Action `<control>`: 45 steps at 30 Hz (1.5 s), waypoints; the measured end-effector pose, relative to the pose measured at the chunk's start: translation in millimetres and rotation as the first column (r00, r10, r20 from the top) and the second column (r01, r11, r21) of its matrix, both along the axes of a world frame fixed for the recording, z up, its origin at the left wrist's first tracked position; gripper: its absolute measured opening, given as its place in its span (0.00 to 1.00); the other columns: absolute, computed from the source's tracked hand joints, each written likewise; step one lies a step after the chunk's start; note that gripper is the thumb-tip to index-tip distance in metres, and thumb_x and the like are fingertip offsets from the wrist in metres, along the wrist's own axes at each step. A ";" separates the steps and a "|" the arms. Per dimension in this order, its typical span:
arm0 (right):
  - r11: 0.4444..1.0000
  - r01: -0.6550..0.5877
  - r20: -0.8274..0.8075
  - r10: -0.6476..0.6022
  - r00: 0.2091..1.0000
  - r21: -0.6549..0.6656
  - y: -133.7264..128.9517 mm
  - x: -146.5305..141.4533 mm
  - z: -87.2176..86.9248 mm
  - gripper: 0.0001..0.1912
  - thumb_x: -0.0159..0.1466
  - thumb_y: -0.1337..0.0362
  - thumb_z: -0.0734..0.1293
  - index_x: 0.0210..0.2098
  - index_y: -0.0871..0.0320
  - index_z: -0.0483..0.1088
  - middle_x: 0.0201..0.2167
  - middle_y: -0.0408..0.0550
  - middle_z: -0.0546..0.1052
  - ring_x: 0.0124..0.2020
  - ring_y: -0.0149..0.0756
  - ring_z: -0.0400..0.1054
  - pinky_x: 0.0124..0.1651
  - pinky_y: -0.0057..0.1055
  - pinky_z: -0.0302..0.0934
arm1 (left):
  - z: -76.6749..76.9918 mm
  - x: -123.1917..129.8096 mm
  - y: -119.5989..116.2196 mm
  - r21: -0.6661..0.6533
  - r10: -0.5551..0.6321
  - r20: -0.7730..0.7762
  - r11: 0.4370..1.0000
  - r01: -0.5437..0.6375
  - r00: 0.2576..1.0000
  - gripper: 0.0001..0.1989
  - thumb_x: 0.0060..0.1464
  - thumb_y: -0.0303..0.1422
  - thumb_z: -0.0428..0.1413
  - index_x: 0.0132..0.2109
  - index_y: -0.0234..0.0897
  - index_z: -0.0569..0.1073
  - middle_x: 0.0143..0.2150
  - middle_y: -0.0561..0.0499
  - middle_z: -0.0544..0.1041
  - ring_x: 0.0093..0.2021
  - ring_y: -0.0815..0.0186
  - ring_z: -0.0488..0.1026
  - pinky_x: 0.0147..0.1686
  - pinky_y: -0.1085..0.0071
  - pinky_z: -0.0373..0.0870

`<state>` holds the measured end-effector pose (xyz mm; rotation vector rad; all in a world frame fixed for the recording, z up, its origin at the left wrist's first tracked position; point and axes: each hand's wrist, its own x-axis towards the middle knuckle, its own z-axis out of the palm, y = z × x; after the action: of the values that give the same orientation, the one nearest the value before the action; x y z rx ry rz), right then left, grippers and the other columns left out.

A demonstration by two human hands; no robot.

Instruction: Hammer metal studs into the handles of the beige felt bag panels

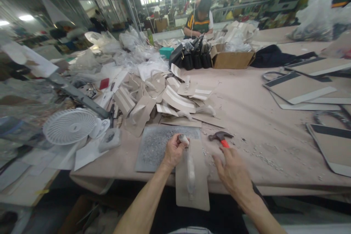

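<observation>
My left hand (pixel 174 150) is closed round a small whitish cylinder (pixel 183 139) above the grey slab (pixel 156 146). Beneath it lies a beige panel (pixel 201 168) with a plastic-wrapped handle (pixel 190 172); its lower part hangs past the table's front edge. To the right, my right hand (pixel 233 168) has its thumb apart from the fingers, which reach to the red grip of a hammer (pixel 221 137). Whether the fingers are closed on the grip is hidden by the hand.
Behind the slab is a pile of beige pieces (pixel 178 98). A white fan (pixel 71 126) stands at the left, with a metal bar beside it. Flat panels (pixel 298 87) lie at the right. Small bits are scattered near the hammer. A person (pixel 201 18) sits across the table.
</observation>
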<state>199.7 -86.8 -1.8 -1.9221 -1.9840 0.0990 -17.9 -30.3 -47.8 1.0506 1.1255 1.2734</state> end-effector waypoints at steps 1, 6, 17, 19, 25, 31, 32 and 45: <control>0.999 0.039 0.097 -0.037 0.995 -0.020 3.5 14.2 -1.7 0.18 0.68 0.57 0.59 0.50 0.62 0.69 0.45 0.61 0.74 0.44 0.48 0.70 0.46 0.40 0.63 | -0.6 0.1 -0.1 0.000 0.001 -0.009 1.000 -0.001 1.000 0.16 0.50 0.34 0.64 0.45 0.35 0.72 0.41 0.44 0.83 0.42 0.61 0.80 0.42 0.68 0.75; 0.923 0.177 0.314 -0.065 0.947 -0.341 2.3 55.8 -13.4 0.15 0.69 0.55 0.58 0.43 0.60 0.69 0.39 0.56 0.73 0.36 0.44 0.71 0.36 0.35 0.59 | 1.7 0.9 -1.1 0.007 -0.003 -0.063 1.000 0.004 0.998 0.14 0.50 0.32 0.62 0.44 0.36 0.72 0.41 0.44 0.83 0.41 0.61 0.80 0.42 0.68 0.74; 0.715 -0.204 -0.721 -0.558 0.411 -0.669 9.3 29.6 29.5 0.08 0.57 0.59 0.62 0.30 0.53 0.57 0.21 0.35 0.60 0.16 0.26 0.52 0.18 0.26 0.52 | 8.8 -2.6 -2.2 0.172 -0.087 -0.391 0.971 0.166 0.916 0.09 0.53 0.27 0.56 0.43 0.38 0.74 0.37 0.51 0.80 0.38 0.65 0.76 0.40 0.71 0.70; 0.821 -0.142 -0.775 -0.444 0.450 -0.553 6.5 18.4 50.3 0.12 0.59 0.52 0.62 0.31 0.52 0.57 0.20 0.34 0.60 0.15 0.26 0.53 0.17 0.25 0.51 | 7.7 -3.3 -2.9 0.190 -0.089 -0.438 0.964 0.188 0.895 0.10 0.54 0.28 0.56 0.45 0.38 0.75 0.38 0.51 0.80 0.39 0.64 0.75 0.41 0.71 0.70; 0.970 -0.245 -0.304 0.233 0.924 0.001 -0.7 -2.0 70.5 0.14 0.69 0.54 0.54 0.30 0.53 0.59 0.17 0.39 0.64 0.17 0.29 0.57 0.22 0.28 0.46 | 9.5 -1.8 -5.9 0.205 -0.059 -0.435 0.965 0.163 0.899 0.10 0.53 0.27 0.55 0.43 0.38 0.76 0.34 0.52 0.78 0.35 0.64 0.73 0.37 0.72 0.67; 0.937 -0.350 -0.032 0.349 0.936 -0.014 10.4 1.4 110.3 0.12 0.69 0.56 0.55 0.30 0.53 0.59 0.15 0.39 0.66 0.14 0.28 0.53 0.22 0.29 0.40 | 9.4 -1.1 -6.4 0.222 -0.053 -0.477 0.959 0.178 0.877 0.09 0.53 0.26 0.55 0.42 0.38 0.76 0.31 0.53 0.77 0.32 0.65 0.71 0.35 0.72 0.66; 0.948 -0.310 -0.070 0.314 0.947 0.070 10.5 0.8 126.6 0.14 0.70 0.54 0.55 0.30 0.52 0.59 0.15 0.38 0.64 0.14 0.28 0.53 0.21 0.29 0.42 | 9.4 -1.4 -6.4 0.223 -0.060 -0.478 0.957 0.187 0.876 0.10 0.54 0.26 0.55 0.43 0.38 0.76 0.33 0.52 0.77 0.34 0.65 0.72 0.36 0.72 0.67; 0.935 -0.268 0.110 0.299 0.948 -0.230 -2.8 22.9 50.8 0.09 0.70 0.60 0.55 0.36 0.55 0.62 0.17 0.40 0.68 0.16 0.30 0.58 0.24 0.31 0.36 | 12.7 -1.4 -8.8 0.188 -0.095 -0.459 0.961 0.201 0.883 0.10 0.54 0.27 0.55 0.43 0.40 0.77 0.31 0.54 0.75 0.32 0.66 0.71 0.34 0.73 0.65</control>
<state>222.6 -89.7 49.0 -1.7929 -2.4286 0.2667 -19.2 -39.1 -35.2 1.6370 1.2230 1.0823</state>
